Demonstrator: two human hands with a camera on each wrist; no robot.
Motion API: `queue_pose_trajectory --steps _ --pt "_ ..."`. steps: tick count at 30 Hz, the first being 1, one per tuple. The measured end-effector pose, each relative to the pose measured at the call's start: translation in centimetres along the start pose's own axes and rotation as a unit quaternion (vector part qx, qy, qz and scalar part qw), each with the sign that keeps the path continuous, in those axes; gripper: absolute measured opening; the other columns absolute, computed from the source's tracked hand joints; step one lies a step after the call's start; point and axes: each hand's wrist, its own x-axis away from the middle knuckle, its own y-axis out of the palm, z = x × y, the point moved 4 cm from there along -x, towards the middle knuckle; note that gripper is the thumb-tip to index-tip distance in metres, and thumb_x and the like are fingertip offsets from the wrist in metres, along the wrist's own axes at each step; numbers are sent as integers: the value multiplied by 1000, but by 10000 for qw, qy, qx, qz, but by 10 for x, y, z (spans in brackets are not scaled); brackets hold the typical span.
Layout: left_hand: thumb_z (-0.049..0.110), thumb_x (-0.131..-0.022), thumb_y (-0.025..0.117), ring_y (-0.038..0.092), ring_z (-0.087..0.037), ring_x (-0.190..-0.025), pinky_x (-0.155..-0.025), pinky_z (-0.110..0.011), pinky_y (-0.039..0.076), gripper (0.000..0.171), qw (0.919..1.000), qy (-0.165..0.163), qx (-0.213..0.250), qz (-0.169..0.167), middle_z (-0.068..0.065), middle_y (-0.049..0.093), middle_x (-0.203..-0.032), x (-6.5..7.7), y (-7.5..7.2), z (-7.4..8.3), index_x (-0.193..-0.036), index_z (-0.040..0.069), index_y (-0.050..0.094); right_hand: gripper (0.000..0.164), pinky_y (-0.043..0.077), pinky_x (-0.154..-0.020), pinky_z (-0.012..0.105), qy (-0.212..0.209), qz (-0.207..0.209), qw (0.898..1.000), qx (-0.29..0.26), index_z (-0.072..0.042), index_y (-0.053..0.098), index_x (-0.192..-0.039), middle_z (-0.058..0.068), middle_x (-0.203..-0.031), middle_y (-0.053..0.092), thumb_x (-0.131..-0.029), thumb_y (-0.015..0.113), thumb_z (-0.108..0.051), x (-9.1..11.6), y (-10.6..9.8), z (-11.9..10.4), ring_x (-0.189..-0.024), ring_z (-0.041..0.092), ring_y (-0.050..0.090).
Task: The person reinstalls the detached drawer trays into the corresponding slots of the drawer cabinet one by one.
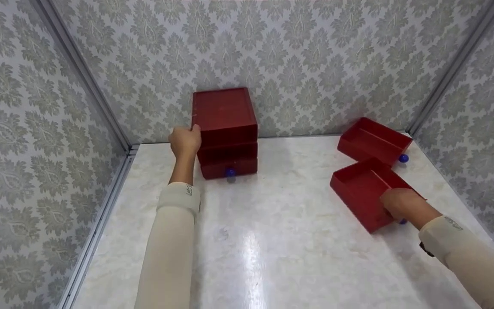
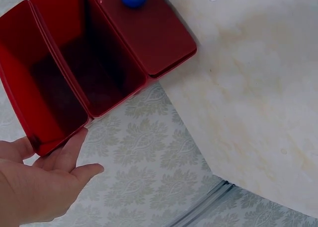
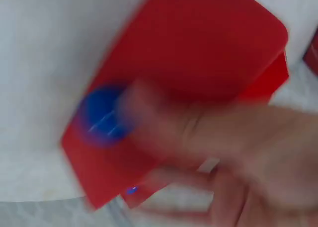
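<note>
Left of centre on the tabletop (image 1: 290,223), by the back wall (image 1: 272,64): red cabinet (image 1: 225,109), upright. Upper two slots are open-fronted; bottom drawer (image 1: 212,169) is in, blue knob (image 1: 230,172) facing out. Left hand (image 1: 185,138) grips the cabinet's left side near the top front edge. Right side: right hand (image 1: 403,205) pinches the near drawer (image 1: 360,195) at its front wall beside the knob, blurred in wrist view. Far drawer (image 1: 373,141) sits just behind, toward the corner; can't tell if they touch.
</note>
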Motion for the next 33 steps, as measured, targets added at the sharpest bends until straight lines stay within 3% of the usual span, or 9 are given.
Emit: queue_pose_trajectory --steps 2,4,8,16,22,25,28,30,33 --pt "34 -92 49 62 -27 -89 -79 -44 47 36 10000 12 6 21 -15 69 -96 0 -1 1 -86 4 69 13 40 -54 30 -700 447 9965 -66 -15 62 -71 -2 -64 53 -77 72 -11 -3 -2 -3 -58 15 46" --pt "34 -92 49 62 -26 -88 -78 -44 47 36 10000 18 -25 28 -14 69 -94 0 -1 1 -83 5 68 9 40 -58 30 -1016 699 9918 -342 -17 63 -77 -5 -67 52 -80 72 -18 -6 -3 -8 -61 14 46" --pt "35 -93 49 62 -27 -91 -81 -44 47 36 10000 26 -69 -28 -14 69 -97 0 0 -1 -83 6 68 13 45 -66 34 -852 715 9908 -770 -20 64 -92 -7 -74 55 -83 70 -27 -12 -2 -15 -68 15 49" --pt "34 -92 49 60 -25 -86 -78 -44 47 34 10000 30 -9 44 -14 69 -93 2 1 -1 -71 9 59 23 49 -73 40 -561 653 9924 -878 -23 63 -99 -9 -79 59 -79 74 -29 -14 -5 -37 -72 16 53" --pt "34 -92 49 61 -27 -89 -79 -44 46 35 10000 59 -24 55 -14 68 -93 2 1 0 -79 6 64 20 48 -71 37 -888 864 9907 -560 -24 65 -99 -9 -77 58 -81 72 -30 -8 -22 -77 -70 15 51" --pt "34 -92 49 56 -24 -75 -68 -41 44 36 9997 157 -56 153 -8 62 -73 2 1 1 -66 10 55 14 46 -67 34 -1356 1339 9814 -231 -21 66 -94 -8 -72 58 -82 71 -29 0 -34 -101 -65 14 50" --pt "32 -92 49 44 -21 -63 -58 -36 37 42 9994 237 -71 244 -1 47 -56 2 1 2 -55 15 41 11 46 -65 33 -1611 1703 9721 78 -21 66 -91 -7 -70 58 -83 70 -29 7 -45 -123 -63 12 48" --pt "32 -92 49 40 -20 -61 -55 -35 33 44 9994 248 -66 250 1 42 -52 2 1 2 -53 16 36 11 46 -65 32 -1656 1770 9699 221 -23 66 -91 -7 -71 59 -84 69 -30 11 -50 -137 -63 12 48" --pt "33 -92 49 42 -20 -63 -58 -35 35 43 9996 205 -57 198 0 48 -57 3 1 1 -54 17 37 12 46 -66 31 -1648 1780 9690 462 -23 67 -92 -6 -71 59 -84 69 -32 14 -58 -158 -63 13 49"
